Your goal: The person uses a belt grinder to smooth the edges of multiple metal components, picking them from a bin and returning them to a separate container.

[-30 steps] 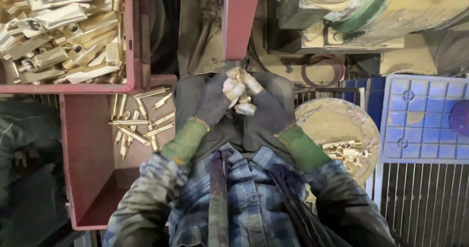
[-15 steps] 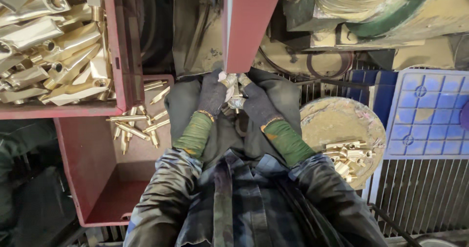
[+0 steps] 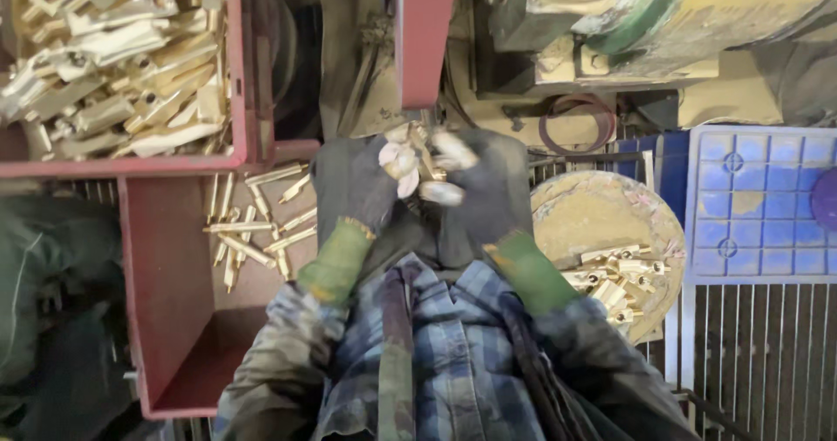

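Shirt: a blue plaid shirt (image 3: 453, 354) fills the near edge.
Hands: gloved left hand (image 3: 362, 184) and right hand (image 3: 488, 188) meet, fingers (image 3: 397, 158) closed around a small brass part (image 3: 425, 158) held between them.
Left: red bin (image 3: 166, 301) with loose brass rods (image 3: 248, 227).
Right: round tray (image 3: 593, 210) bearing brass fittings (image 3: 610, 275).
Beyond: red crate (image 3: 244, 75) heaped with brass castings (image 3: 113, 57).

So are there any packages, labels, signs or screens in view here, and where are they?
No labels, signs or screens show. Containers only:
Red plastic bin, lower left: rectangular, a few brass rods inside.
Red plastic crate, upper left: heaped with brass parts.
Blue gridded plastic tray, right: square cells.
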